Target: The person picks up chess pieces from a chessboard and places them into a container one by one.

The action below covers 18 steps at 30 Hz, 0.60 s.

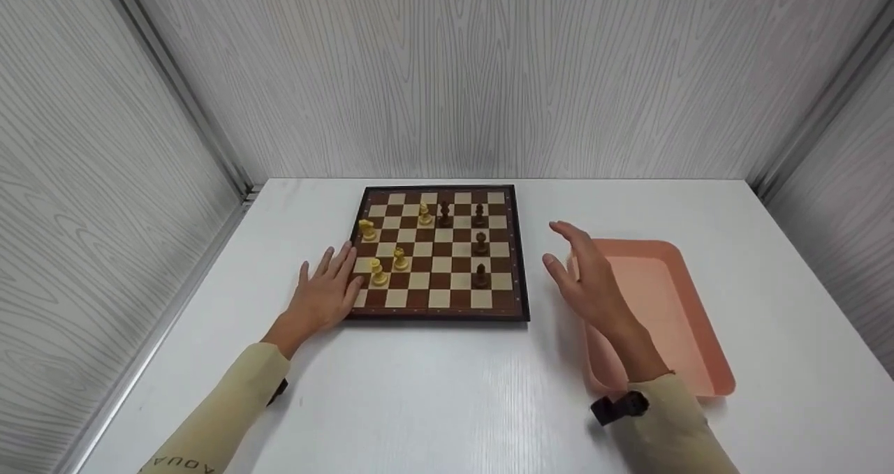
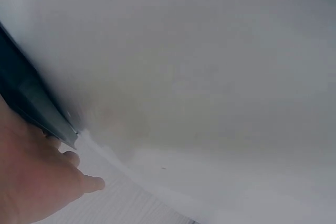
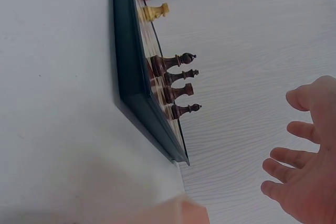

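Note:
A brown-and-cream chessboard (image 1: pixel 440 299) with a dark rim lies on the white table. Several yellow chess pieces, among them a knight (image 1: pixel 367 231), stand on its left half. Farther right are several dark pieces, including a rook (image 3: pixel 178 94) and a bishop (image 3: pixel 173 62). My left hand (image 1: pixel 325 292) rests flat along the board's left edge, fingers extended, thumb over the near-left squares. To the board's right, my right hand (image 1: pixel 590 285) hovers beside the left side of a pink tray (image 1: pixel 695 313). Its fingers are loosely bent, with nothing between them.
The pink tray stands right of the board, partly covered by my right forearm. White wood-grain panels (image 1: pixel 440 76) enclose the table (image 1: pixel 433 390) at the back and both sides. Black straps (image 1: pixel 620 408) sit on my wrists.

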Each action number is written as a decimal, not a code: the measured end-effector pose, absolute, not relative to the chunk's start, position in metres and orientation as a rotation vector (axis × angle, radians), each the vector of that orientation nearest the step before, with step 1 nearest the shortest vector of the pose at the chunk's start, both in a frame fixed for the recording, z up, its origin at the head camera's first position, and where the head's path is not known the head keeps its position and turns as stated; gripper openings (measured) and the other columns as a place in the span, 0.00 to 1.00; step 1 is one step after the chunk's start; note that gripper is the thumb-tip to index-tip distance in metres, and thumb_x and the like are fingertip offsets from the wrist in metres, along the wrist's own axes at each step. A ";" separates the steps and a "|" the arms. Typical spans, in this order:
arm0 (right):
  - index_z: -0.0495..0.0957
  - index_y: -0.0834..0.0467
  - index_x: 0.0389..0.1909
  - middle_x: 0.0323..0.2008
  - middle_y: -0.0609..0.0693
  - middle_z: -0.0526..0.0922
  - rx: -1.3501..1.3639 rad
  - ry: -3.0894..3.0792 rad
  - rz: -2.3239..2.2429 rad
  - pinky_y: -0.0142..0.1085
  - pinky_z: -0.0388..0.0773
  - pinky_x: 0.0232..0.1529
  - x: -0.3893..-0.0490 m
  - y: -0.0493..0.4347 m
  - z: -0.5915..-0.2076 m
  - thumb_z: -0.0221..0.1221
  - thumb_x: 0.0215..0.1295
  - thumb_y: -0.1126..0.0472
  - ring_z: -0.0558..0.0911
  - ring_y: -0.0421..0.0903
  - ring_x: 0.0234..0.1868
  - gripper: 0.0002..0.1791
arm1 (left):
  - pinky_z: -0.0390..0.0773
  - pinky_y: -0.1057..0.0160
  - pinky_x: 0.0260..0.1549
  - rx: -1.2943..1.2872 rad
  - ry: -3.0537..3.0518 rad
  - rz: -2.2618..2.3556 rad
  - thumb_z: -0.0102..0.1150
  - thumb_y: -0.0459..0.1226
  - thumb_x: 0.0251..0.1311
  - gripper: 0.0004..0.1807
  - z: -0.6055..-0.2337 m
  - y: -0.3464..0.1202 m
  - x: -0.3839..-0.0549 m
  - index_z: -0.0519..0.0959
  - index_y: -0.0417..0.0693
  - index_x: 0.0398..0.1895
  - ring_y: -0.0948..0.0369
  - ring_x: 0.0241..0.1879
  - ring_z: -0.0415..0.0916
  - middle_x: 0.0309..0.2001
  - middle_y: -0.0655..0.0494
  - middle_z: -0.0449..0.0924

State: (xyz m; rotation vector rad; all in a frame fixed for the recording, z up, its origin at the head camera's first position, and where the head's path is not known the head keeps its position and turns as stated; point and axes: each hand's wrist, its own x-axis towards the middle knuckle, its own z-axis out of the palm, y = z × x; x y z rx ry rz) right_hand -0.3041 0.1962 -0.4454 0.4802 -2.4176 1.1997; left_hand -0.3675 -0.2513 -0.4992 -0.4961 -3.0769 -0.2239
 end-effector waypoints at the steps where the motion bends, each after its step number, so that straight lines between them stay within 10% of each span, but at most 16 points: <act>1: 0.65 0.60 0.75 0.73 0.55 0.68 0.493 -2.421 1.200 0.53 0.58 0.74 -0.307 0.195 -0.447 0.57 0.77 0.57 0.64 0.51 0.76 0.30 | 0.40 0.29 0.71 -0.492 -3.073 -0.216 0.30 0.52 0.81 0.36 -0.501 -0.251 -0.367 0.45 0.42 0.83 0.42 0.81 0.39 0.83 0.46 0.41; 18: 0.70 0.60 0.71 0.69 0.53 0.74 0.547 -2.360 1.323 0.54 0.63 0.71 -0.340 0.174 -0.465 0.59 0.76 0.60 0.71 0.52 0.71 0.26 | 0.43 0.28 0.71 -0.486 -3.023 -0.184 0.35 0.51 0.81 0.36 -0.509 -0.251 -0.370 0.49 0.42 0.83 0.43 0.80 0.43 0.82 0.47 0.46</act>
